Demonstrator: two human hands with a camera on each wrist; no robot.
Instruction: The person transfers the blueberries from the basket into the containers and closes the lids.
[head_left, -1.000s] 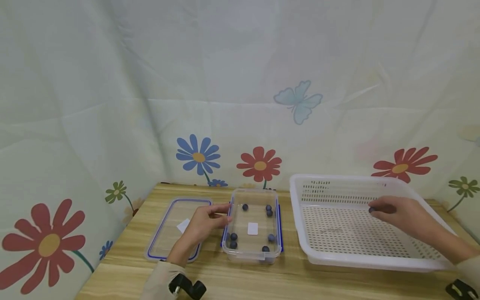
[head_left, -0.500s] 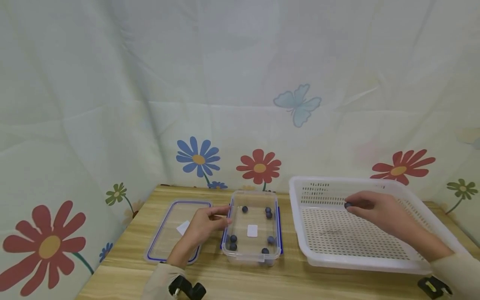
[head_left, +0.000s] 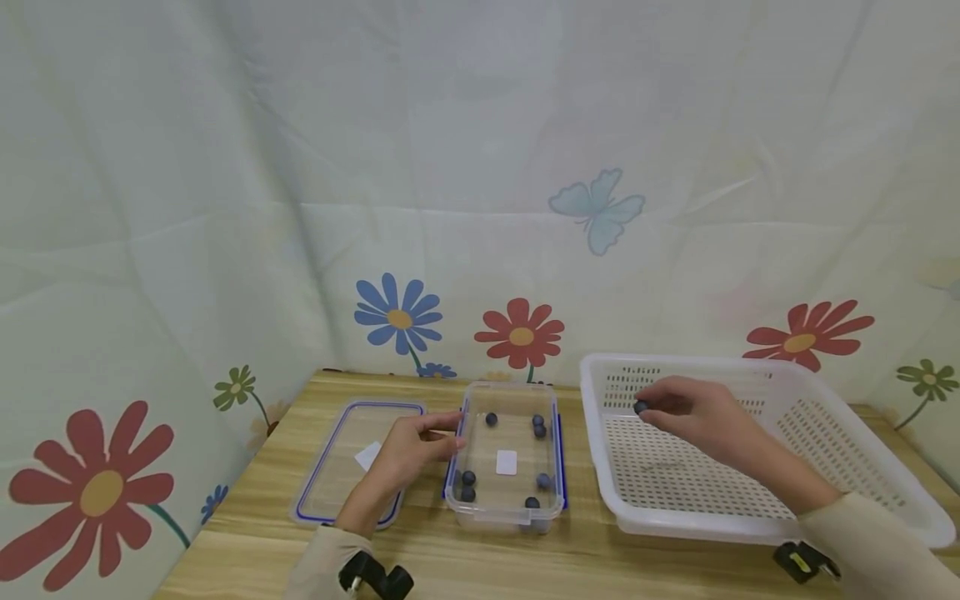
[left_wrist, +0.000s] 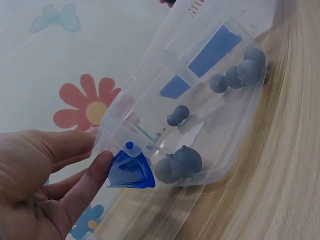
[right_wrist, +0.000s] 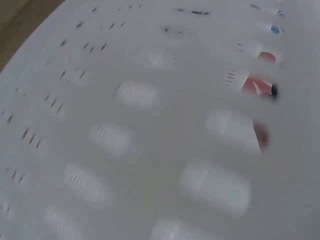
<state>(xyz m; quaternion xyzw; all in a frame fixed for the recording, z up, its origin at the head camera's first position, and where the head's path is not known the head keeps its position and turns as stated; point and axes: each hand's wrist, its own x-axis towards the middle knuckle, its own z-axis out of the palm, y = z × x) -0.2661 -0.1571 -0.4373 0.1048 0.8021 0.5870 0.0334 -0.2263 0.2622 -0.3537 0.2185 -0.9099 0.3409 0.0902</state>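
My right hand (head_left: 701,412) pinches one blueberry (head_left: 641,407) between thumb and fingers, above the left part of a white slotted plastic basket (head_left: 697,529). A clear plastic food container (head_left: 506,517) with blue side clips stands left of it, lidless, holding several blueberries (left_wrist: 186,161) and a white sticker. My left hand (head_left: 408,454) touches the container's left rim. In the left wrist view, fingertips of the left hand (left_wrist: 60,175) lie against the rim and near a blue clip (left_wrist: 131,172). The right wrist view shows blurred basket slots (right_wrist: 135,95); no hand appears there.
The container's clear lid (head_left: 318,467) with a blue seal lies flat at the left, partly behind my left forearm. A wooden table (head_left: 480,571) bears everything. Behind it hangs a pale curtain (head_left: 465,150) printed with flowers and a butterfly.
My right hand has moved left across the basket, carrying the blueberry nearer the container. The left hand has stayed at the container's rim.
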